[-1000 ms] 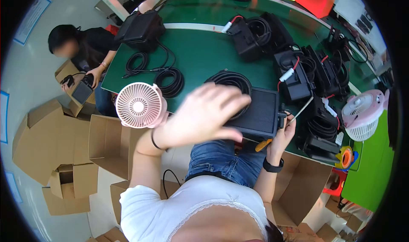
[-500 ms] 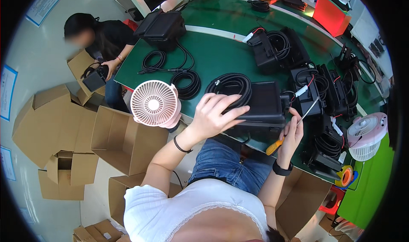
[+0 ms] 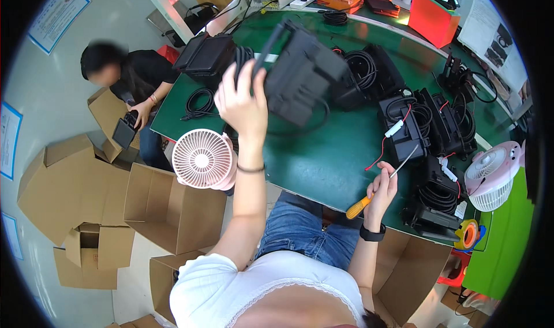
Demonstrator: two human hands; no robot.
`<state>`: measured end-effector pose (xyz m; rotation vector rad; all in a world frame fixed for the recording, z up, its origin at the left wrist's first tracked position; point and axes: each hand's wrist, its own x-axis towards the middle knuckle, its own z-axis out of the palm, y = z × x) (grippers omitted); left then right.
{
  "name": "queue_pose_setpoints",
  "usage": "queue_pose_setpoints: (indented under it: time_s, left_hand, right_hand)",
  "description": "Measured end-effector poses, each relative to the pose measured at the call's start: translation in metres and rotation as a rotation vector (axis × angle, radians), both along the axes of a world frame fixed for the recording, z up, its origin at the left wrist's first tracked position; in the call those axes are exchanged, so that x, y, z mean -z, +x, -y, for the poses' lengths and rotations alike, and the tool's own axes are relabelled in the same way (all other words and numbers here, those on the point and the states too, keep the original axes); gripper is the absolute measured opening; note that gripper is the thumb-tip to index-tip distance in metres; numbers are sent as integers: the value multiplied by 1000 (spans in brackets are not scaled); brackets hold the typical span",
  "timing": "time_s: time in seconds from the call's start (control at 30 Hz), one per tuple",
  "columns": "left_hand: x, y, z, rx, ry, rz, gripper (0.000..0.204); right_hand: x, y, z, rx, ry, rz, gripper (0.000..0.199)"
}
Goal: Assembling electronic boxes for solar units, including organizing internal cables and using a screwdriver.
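Observation:
My left hand is up over the back left part of the green table, fingers closed on a coil of black cable. Beside it, a black box-shaped device hangs tilted in the air, blurred by motion, a loop of its cable trailing below. Near the table's front edge, my right hand grips a screwdriver with a yellow-orange handle. The screwdriver's thin metal shaft points up and away, towards a black device with red wires and a white connector.
More black devices with coiled cables crowd the right side; another black box stands at the back left. Pink fans flank the green table. Cardboard boxes cover the left floor. A seated person holds a black device.
My left hand has lifted the black device and its cable coil off the front of the table, moving them back and left. My right hand with the screwdriver has come slightly nearer and left.

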<state>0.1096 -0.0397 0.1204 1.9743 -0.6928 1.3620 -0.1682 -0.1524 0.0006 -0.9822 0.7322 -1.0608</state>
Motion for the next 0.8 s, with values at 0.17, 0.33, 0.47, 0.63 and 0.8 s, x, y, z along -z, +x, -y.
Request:
queue_pose_setpoints:
  time_s: [0.17, 0.33, 0.47, 0.63, 0.8]
  left_hand:
    - [8, 85, 50, -300, 61, 113, 23]
    - [54, 135, 56, -408, 266, 45, 24]
    - [72, 129, 63, -425, 367, -66, 47]
    - [65, 126, 61, -355, 362, -167, 53]
    - [49, 115, 64, -372, 392, -359, 74]
  right_hand:
    - [9, 1, 4, -1, 35, 112, 19]
    - [14, 0, 0, -27, 77, 215, 19]
    - [18, -6, 3, -46, 93, 231, 17]
    - [19, -5, 4, -61, 104, 239, 15]
    - [18, 1, 4, -65, 101, 214, 14]
